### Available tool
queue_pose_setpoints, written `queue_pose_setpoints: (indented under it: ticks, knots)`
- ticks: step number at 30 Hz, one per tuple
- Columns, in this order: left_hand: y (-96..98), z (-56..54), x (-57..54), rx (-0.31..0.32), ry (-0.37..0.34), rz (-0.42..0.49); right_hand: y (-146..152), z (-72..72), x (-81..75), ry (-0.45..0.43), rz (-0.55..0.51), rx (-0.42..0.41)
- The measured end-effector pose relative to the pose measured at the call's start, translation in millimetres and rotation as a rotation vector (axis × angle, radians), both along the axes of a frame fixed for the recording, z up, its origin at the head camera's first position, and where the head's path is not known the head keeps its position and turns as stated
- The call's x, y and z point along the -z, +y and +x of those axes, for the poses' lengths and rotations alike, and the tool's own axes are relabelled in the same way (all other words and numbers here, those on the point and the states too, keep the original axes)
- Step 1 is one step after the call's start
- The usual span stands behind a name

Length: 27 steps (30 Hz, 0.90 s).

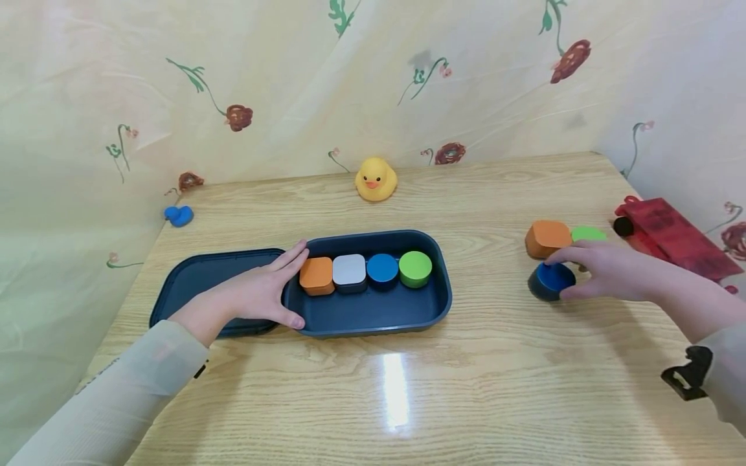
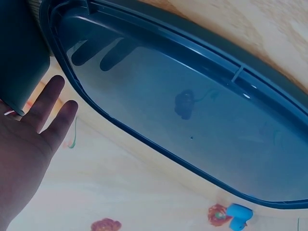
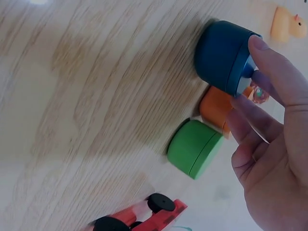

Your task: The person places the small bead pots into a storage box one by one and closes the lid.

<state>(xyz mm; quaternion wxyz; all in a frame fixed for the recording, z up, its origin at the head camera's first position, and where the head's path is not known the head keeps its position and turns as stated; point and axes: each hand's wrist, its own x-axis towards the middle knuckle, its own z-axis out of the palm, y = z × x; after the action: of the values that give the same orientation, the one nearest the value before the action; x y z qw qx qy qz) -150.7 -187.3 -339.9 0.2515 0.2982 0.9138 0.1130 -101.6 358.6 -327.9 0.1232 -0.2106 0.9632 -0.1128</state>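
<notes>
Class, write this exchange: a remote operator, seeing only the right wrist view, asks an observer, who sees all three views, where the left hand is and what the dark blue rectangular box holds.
Operator: I see the right hand pinching a dark blue round container. Where is the other one?
Observer: In the head view, the left hand is at the left end of the dark blue rectangular box, thumb and fingers spread.
Operator: What stands inside that box?
Observer: A row, left to right: an orange rounded-square container, a white-topped rounded-square one, a blue round one and a light green round one.
</notes>
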Motion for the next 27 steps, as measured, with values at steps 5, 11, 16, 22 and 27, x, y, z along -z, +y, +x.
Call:
queue_pose_setpoints:
  ticks: [5,11,16,22,27]
  knots:
    - [-0.1,0.1,1.2,0.003,0.003,0.006,-7,-1.5,3.0,0.011,-0.006,-0.018]
    - [0.3,-0.1,2.4,0.009,0.008,0.01,-13,-1.9,5.9,0.05,0.024,-0.032]
    - [0.6,-0.3,1.6,0.002,0.005,0.008,-17,-1.7,4.7,0.107,0.005,-0.062]
    - [0.7,-0.4,2.2,0.002,0.007,0.006,-27,-5.1,-0.1,0.173,-0.043,-0.112]
    - [0.5,-0.4,2.0,0.008,0.008,0.006,-38,-11.4,-6.6,0.212,-0.11,-0.172]
